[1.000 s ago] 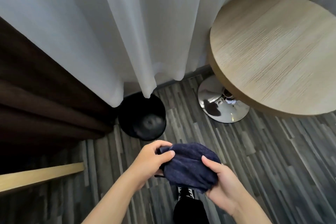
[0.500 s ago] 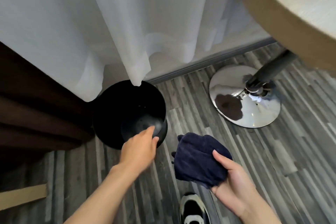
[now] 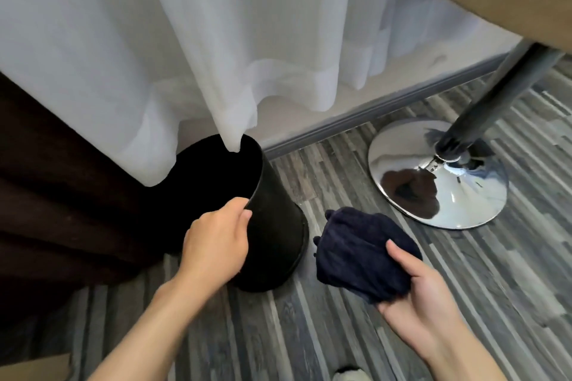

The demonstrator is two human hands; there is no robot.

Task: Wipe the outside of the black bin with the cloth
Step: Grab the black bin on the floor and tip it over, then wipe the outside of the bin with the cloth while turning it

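gripping the rim, the left hand (image 3: 216, 244) has the bin (image 3: 275, 235) by its near edge, fingers curled over the lip with the thumb on the outside wall, and the bin looks tipped, its mouth leaning off toward the curtain (image 3: 185, 49) while its base sits on the floor (image 3: 371, 334). a fold of that white curtain hangs down right into the open mouth. over on the other side, the right hand (image 3: 414, 294) has its grip closed round a bunched-up dark cloth (image 3: 365, 254), thumb pressed on top, the wad held just beside the bin's right wall but clear of it, no contact that i can see.

so where are we? early, by my reading. the bin is secured and angled to show its side, the cloth is ready, but not a stroke of wiping is under way: the cloth and the black wall are apart. everything that counts is ahead, the near wall, then round the back where the curtain and the dark brown drape (image 3: 62, 195) crowd in, which will probably want the bin turned or pulled out. the chrome table base (image 3: 439, 176) stands well off to the right, out of the way. whether the wall carries any dust or marks is too dark to tell.
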